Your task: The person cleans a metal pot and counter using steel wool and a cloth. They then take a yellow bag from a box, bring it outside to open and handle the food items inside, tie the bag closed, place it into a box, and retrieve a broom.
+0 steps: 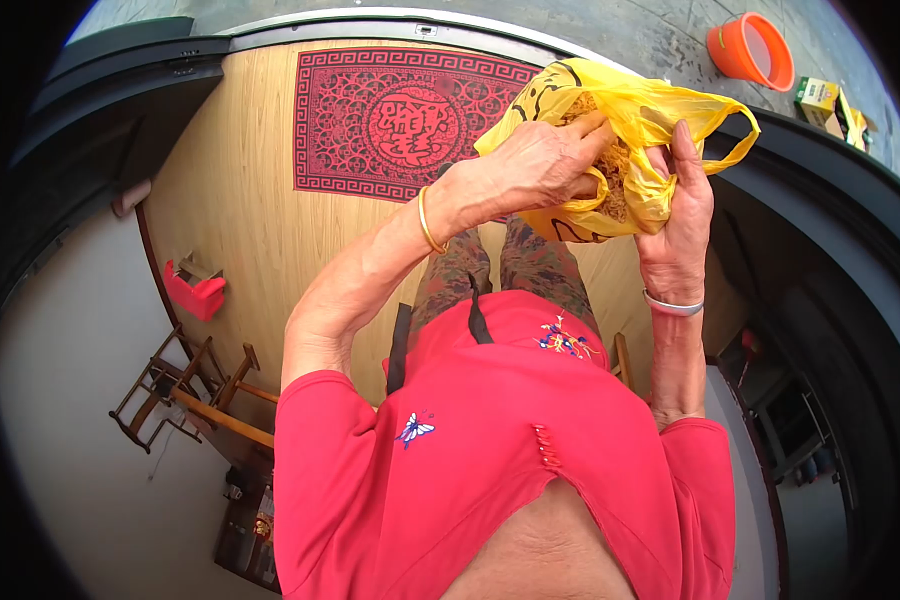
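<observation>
A yellow plastic bag point(570, 222) with black print hangs open in front of me, above the floor. Brown, stringy, dry-looking stuff point(615, 180) shows inside its mouth. My left hand point(555, 158), a gold bangle at its wrist, has its fingers curled at the bag's mouth, with a yellow handle loop by the fingertips; some fingertips are hidden. On the other side, my right hand point(680, 195) grips the bag's side, thumb up and yellow film bunched against the palm. One handle loop sticks out beyond the right thumb.
A red and black patterned mat point(345, 120) lies on the wood floor before a door sill point(420, 30). Outside stand an orange bucket point(735, 50) and a green and yellow box point(820, 100). Wooden stools point(175, 385) and a red item point(195, 290) are at left.
</observation>
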### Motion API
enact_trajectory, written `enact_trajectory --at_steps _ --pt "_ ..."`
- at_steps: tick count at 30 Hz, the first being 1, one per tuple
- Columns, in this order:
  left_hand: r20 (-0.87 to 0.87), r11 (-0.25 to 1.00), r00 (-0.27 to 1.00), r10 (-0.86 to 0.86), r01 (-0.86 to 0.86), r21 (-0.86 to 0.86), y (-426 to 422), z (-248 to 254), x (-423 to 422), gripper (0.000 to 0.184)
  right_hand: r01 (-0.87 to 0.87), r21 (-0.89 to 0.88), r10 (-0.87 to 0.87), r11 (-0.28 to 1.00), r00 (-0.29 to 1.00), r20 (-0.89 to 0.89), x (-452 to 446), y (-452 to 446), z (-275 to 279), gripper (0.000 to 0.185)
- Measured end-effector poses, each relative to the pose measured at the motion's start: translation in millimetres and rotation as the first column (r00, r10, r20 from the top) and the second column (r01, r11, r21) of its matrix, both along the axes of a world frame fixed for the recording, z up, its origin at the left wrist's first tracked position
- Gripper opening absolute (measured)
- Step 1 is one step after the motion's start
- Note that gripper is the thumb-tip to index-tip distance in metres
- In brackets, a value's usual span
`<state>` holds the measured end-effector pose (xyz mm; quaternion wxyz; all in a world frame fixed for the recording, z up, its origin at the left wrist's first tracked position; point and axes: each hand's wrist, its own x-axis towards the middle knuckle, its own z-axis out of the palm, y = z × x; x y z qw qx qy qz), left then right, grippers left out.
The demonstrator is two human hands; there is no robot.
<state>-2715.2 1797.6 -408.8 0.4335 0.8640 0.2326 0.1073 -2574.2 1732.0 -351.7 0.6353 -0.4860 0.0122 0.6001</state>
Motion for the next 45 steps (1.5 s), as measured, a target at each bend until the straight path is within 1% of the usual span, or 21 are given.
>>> enact_trajectory --at_steps 1,4,7,9,10,15,17,19,20,21,23,29,31,32,33,36,37,38,39,40,45 --pt "-0.093 0.997 0.995 -0.032 0.026 -0.067 -1 1 6 0.054 -0.015 0.031 0.015 0.999 1.0 -0.004 4 -1 2 0.018" --pt "0.065 0.996 0.996 0.063 -0.059 -0.06 -2 -1 18 0.053 0.087 -0.016 -0.087 0.996 0.996 0.02 24 -4 9 0.018" --pt "0.038 0.996 0.998 0.053 -0.05 -0.075 -3 2 10 0.051 0.203 -0.077 -0.201 0.976 0.979 0.036 41 -12 10 0.017" --pt "0.077 0.997 0.996 0.048 -0.043 -0.065 -4 3 2 0.048 0.129 0.111 -0.122 0.985 0.99 -0.075 62 -28 -8 0.035" --pt "0.072 0.995 0.995 0.065 -0.059 -0.083 -5 6 -4 0.047 0.171 0.035 -0.169 0.985 0.985 -0.032 59 -25 -2 0.036" --pt "0.089 0.998 0.995 0.055 -0.051 -0.046 -11 10 -26 0.049 0.222 0.09 -0.216 0.971 0.974 -0.071 67 -31 0 0.036" --pt "0.11 0.998 0.992 0.062 -0.061 -0.008 -18 9 -35 0.05 0.131 0.256 -0.069 0.958 0.969 -0.237 75 -37 -3 0.034" --pt "0.271 0.984 0.958 0.096 -0.132 0.118 -24 5 -37 0.043 0.102 0.302 -0.033 0.948 0.974 -0.226 82 -39 0 0.033" --pt "0.268 0.982 0.96 0.085 -0.127 0.143 -24 4 -41 0.05 0.075 0.35 0.003 0.934 0.976 -0.216 79 -36 3 0.032" --pt "0.267 0.982 0.96 0.083 -0.124 0.142 -24 4 -45 0.05 0.078 0.349 0.0 0.934 0.976 -0.217 76 -34 8 0.032" --pt "0.363 0.974 0.925 0.11 -0.174 0.147 -21 13 -49 0.051 0.324 -0.102 -0.312 0.941 0.943 0.119 54 -13 38 0.022" --pt "0.409 0.946 0.906 0.111 -0.223 0.237 -13 37 -64 0.048 0.262 -0.011 -0.257 0.965 0.953 0.158 43 -8 55 0.027" --pt "0.381 0.928 0.922 0.07 -0.2 0.314 -11 43 -69 0.046 0.321 -0.046 -0.313 0.946 0.941 0.13 36 -3 66 0.028" --pt "0.373 0.93 0.926 0.055 -0.184 0.319 -11 46 -70 0.045 0.086 0.386 0.005 0.919 0.974 -0.229 51 -12 51 0.037" --pt "0.375 0.928 0.926 0.053 -0.185 0.325 -12 48 -66 0.045 0.085 0.392 0.007 0.916 0.974 -0.227 66 -25 40 0.037" --pt "0.593 0.884 0.793 0.141 -0.37 0.284 -15 53 -61 0.037 0.067 0.428 0.054 0.901 0.963 -0.265 60 -20 53 0.036" --pt "0.594 0.877 0.795 0.121 -0.366 0.311 -14 64 -65 0.037 0.084 0.353 -0.04 0.932 0.991 -0.129 52 -15 63 0.033" --pt "0.596 0.864 0.787 0.162 -0.405 0.3 -17 77 -70 0.026 0.114 0.276 -0.122 0.955 0.992 0.014 43 -10 75 0.031" --pt "0.645 0.623 0.43 0.632 -0.776 -0.093 -53 109 -35 0.012 0.185 0.263 -0.199 0.947 0.98 0.029 34 -4 88 0.032" --pt "0.779 0.619 0.262 0.57 -0.76 -0.197 -50 113 -18 0.011 0.186 0.249 -0.197 0.95 0.98 0.019 33 -3 81 0.032" --pt "0.674 0.588 0.239 0.699 -0.729 -0.352 -49 129 -29 0.013 0.177 0.225 -0.172 0.958 0.984 -0.04 18 -14 70 0.032"
